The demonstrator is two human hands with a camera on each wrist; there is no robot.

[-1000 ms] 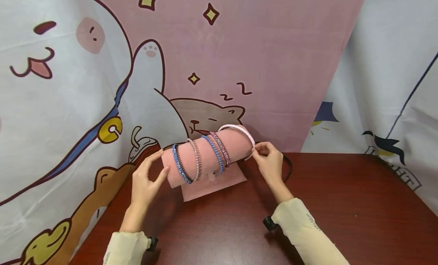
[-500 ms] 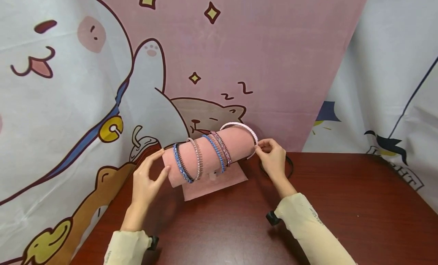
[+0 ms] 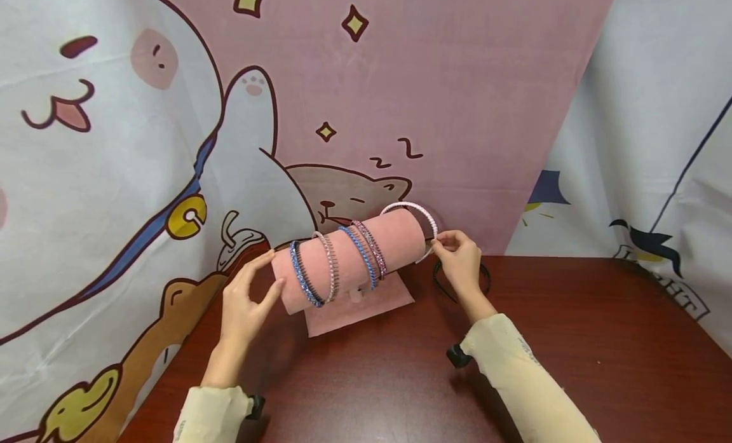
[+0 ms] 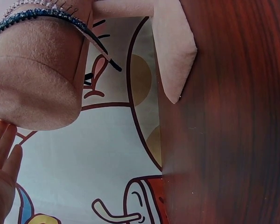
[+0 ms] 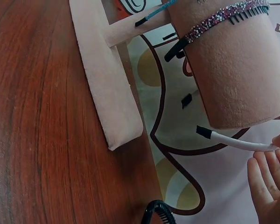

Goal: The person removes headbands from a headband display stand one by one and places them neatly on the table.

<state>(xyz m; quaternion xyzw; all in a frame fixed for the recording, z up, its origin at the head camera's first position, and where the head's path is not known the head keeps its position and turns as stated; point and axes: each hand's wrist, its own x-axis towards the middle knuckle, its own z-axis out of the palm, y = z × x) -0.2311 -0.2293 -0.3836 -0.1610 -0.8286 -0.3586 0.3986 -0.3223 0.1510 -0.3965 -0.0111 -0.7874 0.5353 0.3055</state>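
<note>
A pink, velvety headband display stand has a thick horizontal roll (image 3: 394,236) on a flat base (image 3: 354,316). Several toothed headbands ring it: a glittery blue headband (image 3: 303,274), a pale beaded headband (image 3: 330,265), a blue headband (image 3: 363,255) and a pink glitter headband (image 3: 372,247). My right hand (image 3: 460,265) pinches a white headband (image 3: 430,218) by one side, at the roll's right end. In the right wrist view, the black tip (image 5: 204,132) of this headband hangs just beyond the roll. My left hand (image 3: 244,303) touches the roll's left end with extended fingers (image 4: 7,140).
A black toothed headband (image 3: 485,281) lies on the dark red wooden table (image 3: 366,386) behind my right hand. A cartoon-printed cloth (image 3: 469,100) hangs close behind the stand, and more cloth (image 3: 657,195) hangs at the right.
My right hand has moved a little to the right, sliding the white headband from around the roll's right end to its outer edge. The left hand and the stand stay put.
</note>
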